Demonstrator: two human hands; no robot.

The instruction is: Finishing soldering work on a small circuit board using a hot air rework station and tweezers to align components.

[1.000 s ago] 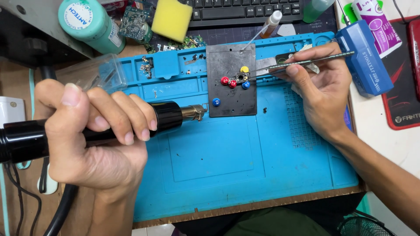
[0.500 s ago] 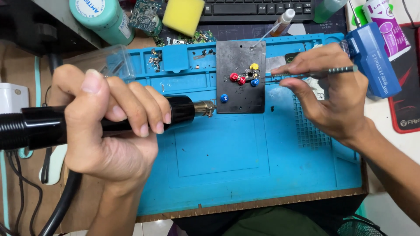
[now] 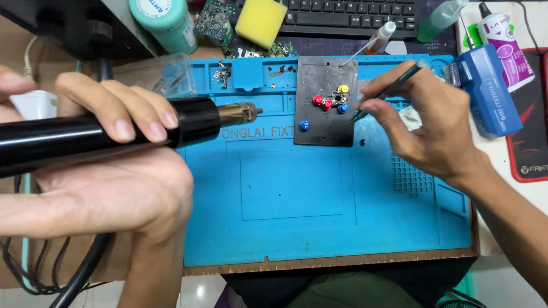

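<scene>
The small circuit board sits clamped on the black fixture plate near the far edge of your blue work mat, ringed by red, blue and yellow pins. Your right hand pinches tweezers, tips just beside the board. Your left hand wraps closed around the black hot-air handpiece, nozzle aimed toward the plate.

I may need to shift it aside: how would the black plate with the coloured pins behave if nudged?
The black plate looks flat and rigid, so it would probably slide, not tip. It lies on the blue mat, which likely grips it. Its small coloured pins might shift.
</scene>
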